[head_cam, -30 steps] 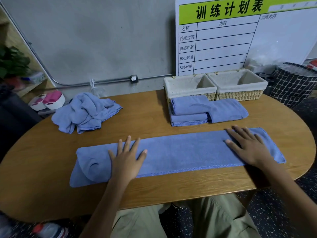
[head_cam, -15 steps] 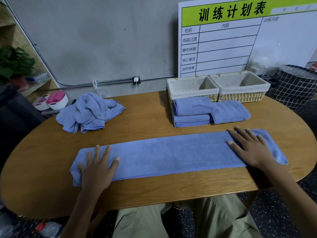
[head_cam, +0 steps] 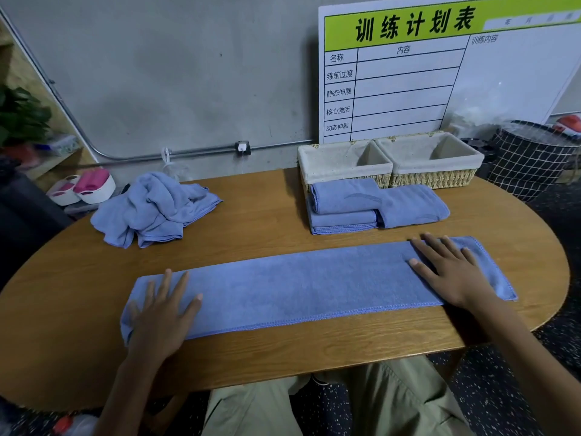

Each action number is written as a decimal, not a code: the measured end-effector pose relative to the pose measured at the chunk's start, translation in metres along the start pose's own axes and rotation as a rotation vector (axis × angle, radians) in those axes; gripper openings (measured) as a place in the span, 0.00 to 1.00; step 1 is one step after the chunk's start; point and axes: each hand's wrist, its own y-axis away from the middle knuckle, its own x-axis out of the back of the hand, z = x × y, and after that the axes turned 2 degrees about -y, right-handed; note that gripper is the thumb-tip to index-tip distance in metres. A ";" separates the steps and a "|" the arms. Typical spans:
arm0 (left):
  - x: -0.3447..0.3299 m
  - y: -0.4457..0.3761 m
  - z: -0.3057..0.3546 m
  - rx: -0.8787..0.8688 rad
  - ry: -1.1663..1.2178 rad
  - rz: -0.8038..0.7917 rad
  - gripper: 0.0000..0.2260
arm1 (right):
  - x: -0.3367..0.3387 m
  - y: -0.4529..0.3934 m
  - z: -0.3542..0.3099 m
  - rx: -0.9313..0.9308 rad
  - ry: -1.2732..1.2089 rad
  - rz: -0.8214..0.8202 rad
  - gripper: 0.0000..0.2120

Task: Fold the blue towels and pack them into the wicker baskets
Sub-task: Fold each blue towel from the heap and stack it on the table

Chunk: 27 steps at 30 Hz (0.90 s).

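A long blue towel [head_cam: 301, 284] lies flat as a narrow strip across the wooden table [head_cam: 251, 357]. My left hand [head_cam: 162, 313] rests palm down on its left end, fingers spread. My right hand [head_cam: 449, 269] presses flat on its right end. Behind the strip sit folded blue towels [head_cam: 374, 206], a stack of two on the left and one beside it. Two lined wicker baskets, left [head_cam: 342, 165] and right [head_cam: 434, 158], stand against the wall with nothing visible inside. A crumpled heap of blue towels [head_cam: 154, 209] lies at the back left.
A white planning board [head_cam: 440, 73] leans on the wall behind the baskets. A black grid-pattern hamper [head_cam: 534, 158] stands off the table's right end. White and pink containers [head_cam: 85, 187] sit at the left beyond the table edge. My knees are under the near edge.
My left hand slid leftward along the towel to its left end, flattening the bunched fold there. My right hand stayed pressed on the right end.
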 end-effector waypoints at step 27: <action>-0.008 -0.004 0.057 -0.199 -0.029 0.078 0.29 | 0.008 -0.004 0.005 0.009 -0.013 -0.046 0.41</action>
